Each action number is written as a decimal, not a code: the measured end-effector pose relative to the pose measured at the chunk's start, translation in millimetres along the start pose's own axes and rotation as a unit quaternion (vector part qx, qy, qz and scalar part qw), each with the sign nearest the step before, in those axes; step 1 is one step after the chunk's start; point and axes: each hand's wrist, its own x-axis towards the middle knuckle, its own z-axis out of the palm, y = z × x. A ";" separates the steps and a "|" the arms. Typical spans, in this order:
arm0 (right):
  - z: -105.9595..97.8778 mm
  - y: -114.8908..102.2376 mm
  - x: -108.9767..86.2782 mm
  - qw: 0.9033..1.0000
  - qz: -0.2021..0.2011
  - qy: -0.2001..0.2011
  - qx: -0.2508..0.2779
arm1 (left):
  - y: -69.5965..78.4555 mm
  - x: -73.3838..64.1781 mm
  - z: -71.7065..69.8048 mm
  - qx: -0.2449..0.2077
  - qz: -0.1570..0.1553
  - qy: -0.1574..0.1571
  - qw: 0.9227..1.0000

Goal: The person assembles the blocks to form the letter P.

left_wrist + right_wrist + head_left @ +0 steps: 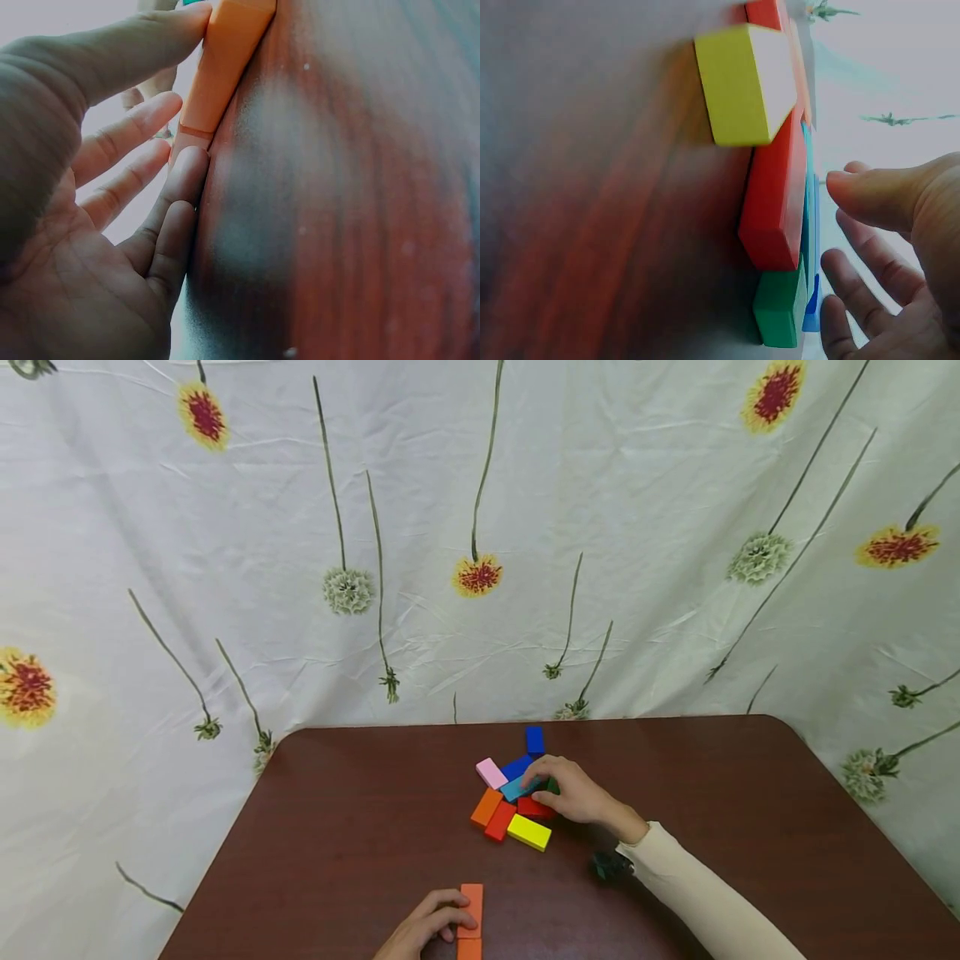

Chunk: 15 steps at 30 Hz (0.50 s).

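Note:
My left hand (pixel 426 928) rests at two orange blocks (pixel 474 902) laid end to end near the front of the table. In the left wrist view its thumb touches the nearer orange block (pixel 225 60), and its fairly straight fingers lie along the row. My right hand (pixel 576 789) hovers over a loose cluster of coloured blocks, thumb and fingers parted with nothing between them. Under its fingertips lie a light blue block (pixel 517 788) and a red block (pixel 532 808). A green block (pixel 776 307) is partly hidden beneath that hand in the head view.
Around the cluster are a pink block (pixel 491 773), blue blocks (pixel 535 741), a darker orange block (pixel 486 808), another red block (pixel 500 821) and a yellow block (pixel 529 832). A flowered cloth (pixel 420 643) hangs behind the brown table (pixel 360 827).

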 end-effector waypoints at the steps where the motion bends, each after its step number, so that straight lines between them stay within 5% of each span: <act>1: 0.1 0.2 2.4 1.000 0.001 -0.002 -0.001 | 0.3 -0.1 0.0 0.001 -0.007 -0.002 1.000; 15: 6.2 1.6 22.2 0.998 0.034 -0.054 -0.020 | 6.2 -0.6 -2.4 -0.013 -0.062 -0.014 0.998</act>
